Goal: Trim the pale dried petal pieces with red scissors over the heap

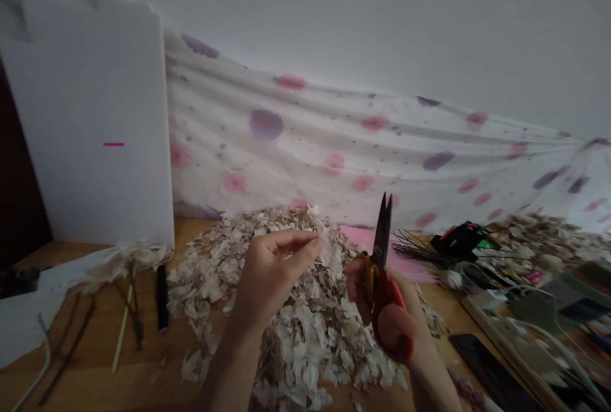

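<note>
My left hand [279, 272] is closed in a pinch on a small thin whitish petal [324, 248], above a large heap of pale dried petals [305, 361]. To its right, my right hand [396, 316] grips a pair of scissors [382, 243] with red handles and dark blades. The blades point upward and stand slightly apart at the tips. A gap lies between the scissors and the petal. The exact shape of the petal is blurred.
Left on the wooden table are a dark marker [162, 300], twigs with pale petals [131, 265] and a white panel [105, 125]. Right are a pink sheet [410, 262], dark thin twigs [413, 246], a black phone [491, 370] and a cluttered tray. A flowered cloth [305, 138] hangs behind.
</note>
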Available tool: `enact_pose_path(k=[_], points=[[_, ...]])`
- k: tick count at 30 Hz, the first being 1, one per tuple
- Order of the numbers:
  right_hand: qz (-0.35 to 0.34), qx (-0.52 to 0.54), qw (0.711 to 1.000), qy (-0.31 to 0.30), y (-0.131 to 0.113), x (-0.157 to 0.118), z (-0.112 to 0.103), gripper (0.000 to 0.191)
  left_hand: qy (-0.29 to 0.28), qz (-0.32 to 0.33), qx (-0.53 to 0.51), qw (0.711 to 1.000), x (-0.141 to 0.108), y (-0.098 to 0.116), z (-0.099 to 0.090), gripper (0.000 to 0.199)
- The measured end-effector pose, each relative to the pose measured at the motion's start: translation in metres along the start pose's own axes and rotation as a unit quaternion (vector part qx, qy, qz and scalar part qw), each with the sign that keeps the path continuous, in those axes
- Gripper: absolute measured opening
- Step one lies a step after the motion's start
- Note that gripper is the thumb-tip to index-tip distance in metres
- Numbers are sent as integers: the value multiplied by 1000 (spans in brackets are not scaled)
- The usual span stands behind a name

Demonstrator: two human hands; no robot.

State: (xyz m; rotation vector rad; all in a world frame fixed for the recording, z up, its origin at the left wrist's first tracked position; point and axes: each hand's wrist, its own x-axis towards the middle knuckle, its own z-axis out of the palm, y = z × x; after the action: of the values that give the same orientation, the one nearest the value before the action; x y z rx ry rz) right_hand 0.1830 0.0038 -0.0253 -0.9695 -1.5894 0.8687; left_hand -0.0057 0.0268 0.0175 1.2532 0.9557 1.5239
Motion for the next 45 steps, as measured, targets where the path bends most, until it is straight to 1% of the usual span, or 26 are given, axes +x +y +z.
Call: enact_pose_path(k=[2, 3, 6, 8, 10, 12, 15, 16, 17, 19, 21, 23, 25, 28, 32, 37, 39, 41, 42, 43, 44, 45], points=[[-12, 66, 998, 1, 2, -2, 5, 89, -6, 9, 4, 1000, -3, 1, 4, 7], [-16, 77, 997, 7, 0, -2, 8, 84, -13, 12, 5, 1000, -4, 2, 7, 6], [-13, 86, 995, 48, -12, -1, 17, 53, -49, 30, 12, 998, -8, 3, 14, 8], [-12, 93, 993, 76, -21, 1, 20, 43, -68, 51, 15, 996, -9, 2, 18, 8], [-9, 96, 992, 84, -29, 3, 20, 42, -77, 71, 14, 994, -11, 1, 22, 8], [-4, 97, 992, 82, -36, 4, 19, 45, -81, 70, 7, 994, -11, 0, 24, 8], [1, 113, 991, 78, -41, 6, 17, 46, -85, 35, -19, 996, -11, -3, 26, 7], [4, 124, 989, 75, -42, 6, 16, 47, -96, 20, -32, 995, -11, -5, 25, 10], [10, 138, 988, 69, -42, 7, 15, 47, -119, 7, -46, 992, -10, -7, 23, 16], [34, 173, 983, 49, -41, 7, 13, 50, -186, -16, -71, 980, -7, -11, 19, 31], [70, 221, 973, 10, -40, 7, 10, 50, -256, -36, -83, 963, -4, -14, 14, 40], [107, 274, 955, -41, -37, 7, 7, 47, -304, -53, -85, 947, -3, -15, 10, 38], [129, 311, 938, -82, -35, 8, 3, 43, -340, -66, -93, 933, -3, -12, 9, 33], [135, 327, 929, -105, -34, 8, 0, 40, -375, -71, -122, 916, -4, -7, 10, 24], [141, 347, 920, -117, -33, 9, 0, 39, -388, -71, -164, 904, -5, -6, 12, 17], [152, 359, 911, -133, -33, 8, -2, 44, -385, -115, -207, 892, -5, -5, 10, 6], [151, 344, 916, -142, -33, 7, -1, 43, -383, -121, -220, 889, -6, -4, 10, 6], [139, 315, 928, -147, -33, 5, 2, 41, -374, -117, -224, 893, -7, -4, 11, 10], [128, 300, 933, -149, -31, 4, 4, 41, -357, -110, -221, 901, -8, -4, 12, 11], [112, 271, 946, -140, -29, 3, 7, 43, -332, -100, -215, 913, -8, -4, 13, 11], [94, 229, 962, -116, -27, 1, 11, 48, -300, -88, -208, 927, -9, -4, 15, 11], [74, 179, 978, -79, -24, 0, 14, 55, -265, -74, -202, 940, -10, -4, 16, 11]])
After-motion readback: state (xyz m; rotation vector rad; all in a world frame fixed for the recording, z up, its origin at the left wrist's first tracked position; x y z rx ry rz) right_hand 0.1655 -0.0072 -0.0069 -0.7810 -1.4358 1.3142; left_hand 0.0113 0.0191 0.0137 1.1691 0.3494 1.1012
